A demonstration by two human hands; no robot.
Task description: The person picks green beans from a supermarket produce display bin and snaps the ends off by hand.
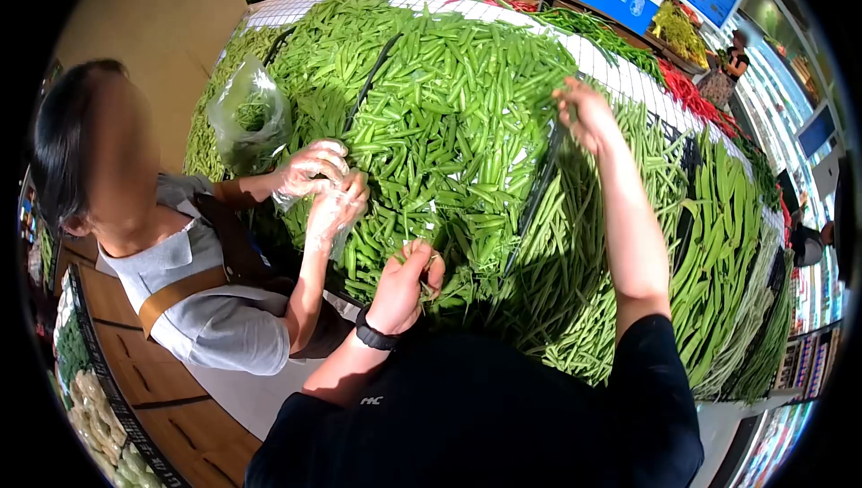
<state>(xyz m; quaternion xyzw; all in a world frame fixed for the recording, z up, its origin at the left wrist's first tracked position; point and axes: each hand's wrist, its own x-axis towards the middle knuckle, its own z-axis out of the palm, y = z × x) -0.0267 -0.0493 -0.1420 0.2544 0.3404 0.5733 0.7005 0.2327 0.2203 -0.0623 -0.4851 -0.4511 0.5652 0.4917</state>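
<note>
"What filled most of the view?"

"The heap of pea pods [458, 120], across the middle of the stand. Long beans [575, 250] lay to its right, past a black divider [533, 205]."

"Who stood near?"

"A co-worker [202, 308] at the left, gloved hands [328, 187] close together over the pods. Beyond those arms a clear plastic bag [253, 124] rested on the greens; being light, it could have slid if an elbow caught it."

"And the wearer's own hands?"

"The right hand [588, 115] was at the heap's right edge, fingers bent and loosely parted, no pod plainly between them. A sideways sweep might have mixed pods into the beans, the pile lying so near the divider."

"The left?"

"The left hand [409, 286] was at the heap's near edge, fingers curled towards the thumb. I couldn't tell whether they pinched a pod. Squeezing hard could have split one; drifting left might have bumped the co-worker."
</note>
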